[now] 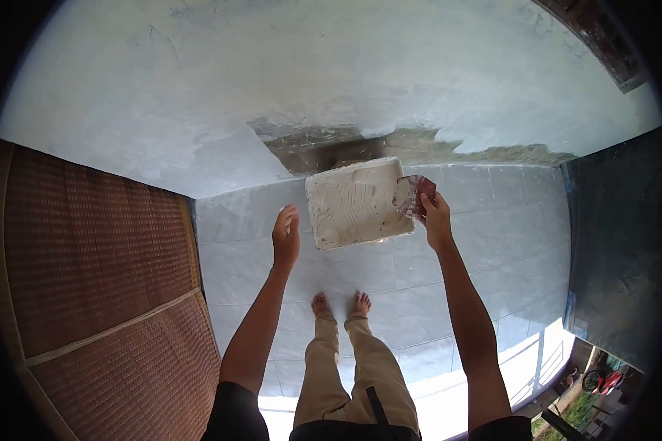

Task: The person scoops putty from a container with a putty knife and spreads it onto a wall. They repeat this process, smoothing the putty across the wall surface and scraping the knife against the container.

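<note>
A shallow rectangular tray (312,216) of off-white wall putty (353,200) sits in front of me, close to the wall; ridged tool marks line the putty. At the tray's right edge, my right hand (437,218) grips a flat reddish-brown putty scraper (413,192) with its thumb on the near face. Whitish putty smears cover the scraper's left part. Just left of the tray, my left hand (286,234) is raised and holds nothing, its fingers loosely bent and the thumb apart. It does not touch the tray.
The wall (287,66) is coated pale, with a bare dark patch (309,148) low behind the tray. Grey tiles (250,272) cover the floor, where my bare feet (362,303) stand. A woven brown panel (95,235) stands left; a dark sheet (618,235) hangs right.
</note>
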Available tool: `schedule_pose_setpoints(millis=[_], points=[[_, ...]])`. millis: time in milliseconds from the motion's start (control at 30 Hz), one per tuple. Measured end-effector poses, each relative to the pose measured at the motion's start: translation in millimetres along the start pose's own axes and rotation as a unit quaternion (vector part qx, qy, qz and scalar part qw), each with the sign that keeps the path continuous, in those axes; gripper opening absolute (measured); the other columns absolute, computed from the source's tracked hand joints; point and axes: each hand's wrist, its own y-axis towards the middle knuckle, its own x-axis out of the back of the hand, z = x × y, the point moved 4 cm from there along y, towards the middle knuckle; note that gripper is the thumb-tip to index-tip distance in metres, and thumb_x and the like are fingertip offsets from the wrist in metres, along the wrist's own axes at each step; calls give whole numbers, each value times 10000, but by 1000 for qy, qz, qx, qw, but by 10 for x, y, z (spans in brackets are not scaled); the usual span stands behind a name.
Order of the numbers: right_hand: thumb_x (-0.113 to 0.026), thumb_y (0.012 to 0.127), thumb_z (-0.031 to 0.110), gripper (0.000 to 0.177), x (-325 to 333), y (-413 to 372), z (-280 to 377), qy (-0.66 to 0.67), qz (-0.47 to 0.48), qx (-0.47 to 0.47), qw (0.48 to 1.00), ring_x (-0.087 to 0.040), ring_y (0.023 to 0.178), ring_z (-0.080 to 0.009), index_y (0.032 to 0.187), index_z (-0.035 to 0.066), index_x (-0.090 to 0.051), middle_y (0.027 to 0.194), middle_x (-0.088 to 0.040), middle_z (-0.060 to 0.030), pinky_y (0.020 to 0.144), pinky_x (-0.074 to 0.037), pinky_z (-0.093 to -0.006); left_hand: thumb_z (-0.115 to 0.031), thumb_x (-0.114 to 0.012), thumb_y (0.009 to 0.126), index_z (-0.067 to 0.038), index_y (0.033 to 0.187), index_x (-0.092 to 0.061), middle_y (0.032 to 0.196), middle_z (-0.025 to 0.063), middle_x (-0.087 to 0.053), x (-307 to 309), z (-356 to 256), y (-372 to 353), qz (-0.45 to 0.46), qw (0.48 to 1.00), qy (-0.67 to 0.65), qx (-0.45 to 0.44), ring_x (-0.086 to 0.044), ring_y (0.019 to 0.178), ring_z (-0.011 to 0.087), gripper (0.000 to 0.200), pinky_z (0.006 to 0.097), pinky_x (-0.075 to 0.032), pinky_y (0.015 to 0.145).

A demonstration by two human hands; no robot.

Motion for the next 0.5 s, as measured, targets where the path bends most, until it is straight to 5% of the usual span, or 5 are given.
schedule_pose_setpoints(millis=[167, 267, 333, 500], points=[[-584, 1016, 159, 229, 5, 311, -700, -24, 0, 0, 1000, -641, 930, -122, 1199, 25, -616, 1047, -677, -39, 801, -526, -283, -153, -510, 1034, -27, 1366, -535, 1289, 155, -616, -191, 594, -297, -1, 998, -8, 67, -586, 1212, 246, 356, 366, -444, 1044], [-584, 1009, 140, 217, 53, 505, -1001, -201, -4, 77, 977, -655, 948, -146, 1175, 8, -629, 1060, -698, -77, 827, -527, -317, -145, -502, 1033, -41, 1380, -527, 1297, 146, -617, -333, 1008, -384, 5, 996, -16, 89, -566, 1234, 236, 363, 362, -415, 1062], [-580, 981, 87, 197, -83, 490, -988, -343, -7, 147, 928, -699, 965, -222, 1153, 9, -635, 1058, -727, -128, 835, -534, -368, -147, -507, 1033, -41, 1381, -526, 1300, 147, -613, -430, 1294, -413, 6, 995, -22, 101, -560, 1243, 236, 364, 362, -412, 1066], [-572, 947, 41, 149, -235, 777, -1352, -405, 94, 244, 876, -696, 983, -338, 1080, 22, -636, 1053, -730, -150, 796, -536, -427, -177, -549, 1010, 1, 1404, -473, 1390, 185, -514, -651, 1814, -305, -1, 998, 18, 57, -499, 1296, 315, 440, 413, -370, 1123]])
